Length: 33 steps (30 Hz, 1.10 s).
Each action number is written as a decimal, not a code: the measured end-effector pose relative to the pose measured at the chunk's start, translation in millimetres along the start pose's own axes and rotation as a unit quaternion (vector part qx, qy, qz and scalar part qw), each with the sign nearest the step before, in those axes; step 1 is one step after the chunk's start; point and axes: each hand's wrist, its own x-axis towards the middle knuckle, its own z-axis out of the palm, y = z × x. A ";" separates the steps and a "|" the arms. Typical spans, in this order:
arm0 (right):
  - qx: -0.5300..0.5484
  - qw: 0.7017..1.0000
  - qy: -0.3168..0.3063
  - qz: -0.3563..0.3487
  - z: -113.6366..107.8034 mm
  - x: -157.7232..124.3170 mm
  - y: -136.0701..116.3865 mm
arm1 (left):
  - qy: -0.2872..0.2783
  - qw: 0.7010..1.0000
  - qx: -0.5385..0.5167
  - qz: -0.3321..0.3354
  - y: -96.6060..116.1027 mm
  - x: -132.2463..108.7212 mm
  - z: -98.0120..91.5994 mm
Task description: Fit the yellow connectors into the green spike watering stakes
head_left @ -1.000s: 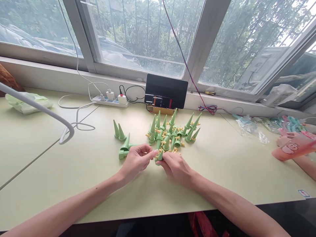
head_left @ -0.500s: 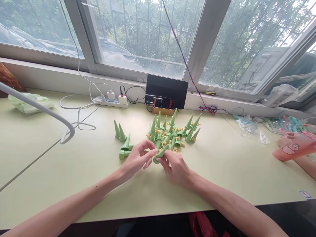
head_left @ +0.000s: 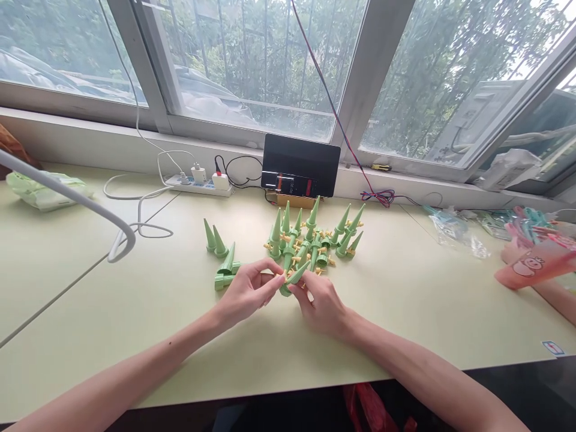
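Observation:
A green plastic watering spike (head_left: pixel 297 275) is gripped at its side by my right hand (head_left: pixel 323 300), its tip pointing up and to the right. My left hand (head_left: pixel 252 289) pinches with thumb and forefinger at a small yellow valve (head_left: pixel 285 275) on the spike's collar, partly hidden by the fingertips. Just behind my hands stands a cluster of similar green spikes with yellow valves (head_left: pixel 310 237), some upright, some lying. Left of it are several green spikes (head_left: pixel 219 241) on which I see no yellow valve; a green piece lying down (head_left: pixel 222 281) is close to my left hand.
A dark tablet (head_left: pixel 301 165) leans against the window ledge behind the cluster. A power strip (head_left: pixel 198 185) with white cables lies at the back left. On the right, another person's arm (head_left: pixel 555 303) is near a pink bag (head_left: pixel 535 267) and clear plastic bags (head_left: pixel 459 231).
My left fingers have closed in on the spike's collar, their lower fingers curling in. My right hand keeps its hold. The whole view has shifted slightly.

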 end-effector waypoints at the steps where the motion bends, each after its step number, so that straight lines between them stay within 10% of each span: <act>1: 0.005 1.000 0.001 0.002 0.5 -0.2 0.1 | -0.002 1.000 -0.004 0.003 -1.0 0.0 0.1; 19: 0.177 0.979 -0.045 0.087 0.2 2.8 2.6 | 0.005 0.972 0.112 0.208 -7.1 0.1 0.1; 33: 0.358 0.919 -0.090 0.138 2.4 6.0 -0.9 | 0.077 0.865 0.310 0.387 -8.5 -3.7 7.5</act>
